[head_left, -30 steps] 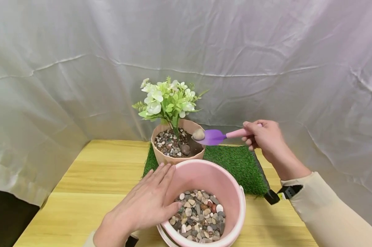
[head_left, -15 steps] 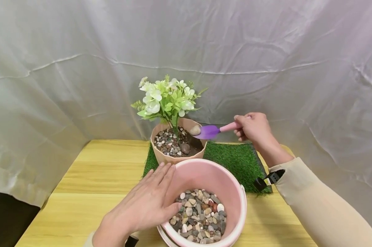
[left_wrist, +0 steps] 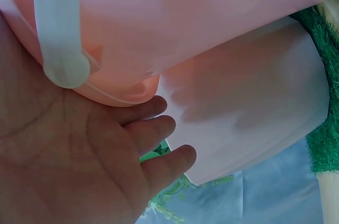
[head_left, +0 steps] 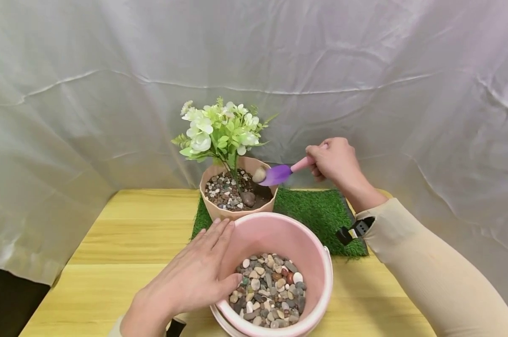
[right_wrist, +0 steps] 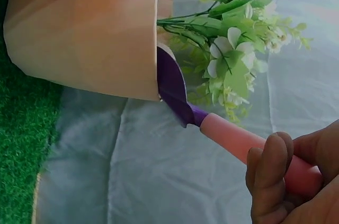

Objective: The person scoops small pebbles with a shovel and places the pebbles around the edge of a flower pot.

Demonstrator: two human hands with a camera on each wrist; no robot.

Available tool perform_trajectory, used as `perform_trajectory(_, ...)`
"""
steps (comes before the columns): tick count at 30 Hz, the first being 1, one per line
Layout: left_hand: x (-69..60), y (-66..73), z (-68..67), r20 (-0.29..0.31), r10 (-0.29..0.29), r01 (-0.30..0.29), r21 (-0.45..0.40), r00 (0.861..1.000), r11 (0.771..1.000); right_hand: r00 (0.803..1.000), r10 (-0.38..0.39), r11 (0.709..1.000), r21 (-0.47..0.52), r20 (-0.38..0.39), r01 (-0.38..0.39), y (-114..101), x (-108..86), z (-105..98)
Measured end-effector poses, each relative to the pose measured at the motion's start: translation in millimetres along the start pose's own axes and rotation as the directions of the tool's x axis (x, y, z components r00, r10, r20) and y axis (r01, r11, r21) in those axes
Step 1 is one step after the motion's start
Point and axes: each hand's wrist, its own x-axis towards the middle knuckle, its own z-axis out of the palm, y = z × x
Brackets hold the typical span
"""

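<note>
My right hand (head_left: 335, 159) grips the pink handle of a small garden trowel (head_left: 277, 174), its purple blade tilted down over the right rim of a peach flowerpot (head_left: 232, 214). At the blade's tip sits a large pale stone (head_left: 259, 174). White artificial flowers (head_left: 220, 128) stand in the pot, with small gravel on the left, a brown stone (head_left: 248, 199) by the stems and dark bare soil on the right. My left hand (head_left: 195, 271) rests on the left rim of a pink bucket (head_left: 317, 243), fingers straight. Pebbles (head_left: 270, 290) cover the bucket's bottom.
The pot stands on a green artificial turf mat (head_left: 317, 215) behind the bucket. Both are on a wooden table (head_left: 131, 238). A grey cloth (head_left: 321, 56) hangs behind it. In the left wrist view, the bucket's white handle (left_wrist: 58, 28) hangs beside my palm.
My right hand has moved left and up, taking the trowel further over the pot and tipping its blade down more steeply. The pale stone stays at the tip. My left hand keeps its place on the bucket.
</note>
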Motion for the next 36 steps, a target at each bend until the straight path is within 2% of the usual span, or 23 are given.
perform_trajectory(4,-0.8,-0.1,0.0,-0.003,-0.001,0.001,0.0,1.0,1.0,0.997,-0.066,0.987,-0.151,-0.027,0.062,-10,-4.8,3)
perform_trajectory(11,-1.4,-0.5,-0.3,0.0,-0.002,0.002,-0.007,1.0,1.0,0.993,-0.115,0.967,-0.233,-0.04,0.103,-24,-13.2,7)
perform_trajectory(17,-1.4,-1.1,0.3,-0.004,-0.002,0.002,-0.011,1.0,1.0,0.989,-0.147,0.958,-0.252,-0.012,0.139,-22,-16.8,15)
perform_trajectory(24,-0.3,-1.2,0.8,-0.006,-0.001,0.001,-0.022,1.0,1.0,0.989,-0.148,0.958,-0.248,-0.003,0.142,-20,-19.3,19)
perform_trajectory(30,0.3,-1.2,1.6,-0.006,0.001,-0.002,-0.034,1.0,0.999,0.984,-0.169,0.957,-0.246,-0.049,0.152,-22,-29.7,4)
perform_trajectory(36,-0.2,-1.7,2.2,-0.009,-0.004,0.004,-0.042,1.0,0.999,0.969,-0.221,0.949,-0.253,-0.111,0.187,-25,-52.8,-19)
